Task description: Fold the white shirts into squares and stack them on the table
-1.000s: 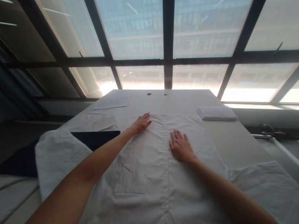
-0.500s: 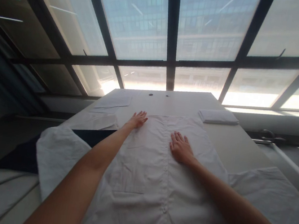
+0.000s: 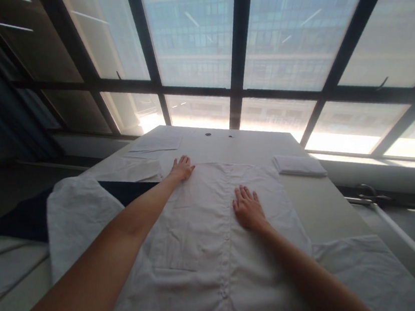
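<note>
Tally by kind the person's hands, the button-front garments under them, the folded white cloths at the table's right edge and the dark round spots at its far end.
Hands: 2 (left hand, right hand)
White button-front garment: 1
Folded white cloth: 1
Dark round spots: 2
Total: 6

On a white table [image 3: 313, 205] there lies spread a white garment [image 3: 215, 247], its row of buttons [image 3: 224, 294] running toward twelve o'clock; the left hand [image 3: 182, 168], fingers extended, is at its edge at eleven o'clock, and the right hand [image 3: 249, 209] rests flat on it at one o'clock, just beside the buttons. Counting from the garment's middle, a dark blue cloth [image 3: 127, 191] is at ten o'clock, paper sheets [image 3: 158, 142] lie between ten and eleven, and a folded white cloth [image 3: 299, 166] between one and two. At twelve o'clock, behind the table, is a window [image 3: 199, 38].
</note>
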A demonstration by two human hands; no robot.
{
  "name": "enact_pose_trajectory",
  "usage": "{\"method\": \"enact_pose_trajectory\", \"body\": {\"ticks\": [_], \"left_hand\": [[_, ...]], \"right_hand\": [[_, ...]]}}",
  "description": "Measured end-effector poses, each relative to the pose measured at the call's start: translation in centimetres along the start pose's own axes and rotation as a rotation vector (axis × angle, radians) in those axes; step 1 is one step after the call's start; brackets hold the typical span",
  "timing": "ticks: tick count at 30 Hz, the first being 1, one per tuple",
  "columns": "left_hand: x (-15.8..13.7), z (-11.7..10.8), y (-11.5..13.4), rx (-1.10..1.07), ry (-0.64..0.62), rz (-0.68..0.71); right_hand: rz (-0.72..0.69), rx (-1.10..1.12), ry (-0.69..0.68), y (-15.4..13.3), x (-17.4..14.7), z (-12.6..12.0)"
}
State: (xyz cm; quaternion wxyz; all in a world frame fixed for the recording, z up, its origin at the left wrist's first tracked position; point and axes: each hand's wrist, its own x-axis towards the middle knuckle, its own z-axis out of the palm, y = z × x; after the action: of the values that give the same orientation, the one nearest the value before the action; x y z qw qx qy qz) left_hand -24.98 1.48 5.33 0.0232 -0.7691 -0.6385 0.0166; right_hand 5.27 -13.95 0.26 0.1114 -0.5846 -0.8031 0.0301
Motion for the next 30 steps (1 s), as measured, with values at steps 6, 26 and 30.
{"method": "enact_pose_trajectory", "body": {"ticks": [6, 26, 30], "left_hand": [[-2.8, 2.6, 5.7, -0.12, -0.061, 0.679], [-4.7, 3.3, 1.3, -0.071, -0.114, 0.557], [-3.3, 1.0, -3.3, 0.028, -0.107, 0.043]], "right_hand": [[-0.012, 0.015, 0.004, 0.0, 0.0, 0.2], [-0.012, 0.013, -0.002, 0.1, 0.1, 0.3], [-0.013, 0.009, 0.005, 0.0, 0.0, 0.3]]}}
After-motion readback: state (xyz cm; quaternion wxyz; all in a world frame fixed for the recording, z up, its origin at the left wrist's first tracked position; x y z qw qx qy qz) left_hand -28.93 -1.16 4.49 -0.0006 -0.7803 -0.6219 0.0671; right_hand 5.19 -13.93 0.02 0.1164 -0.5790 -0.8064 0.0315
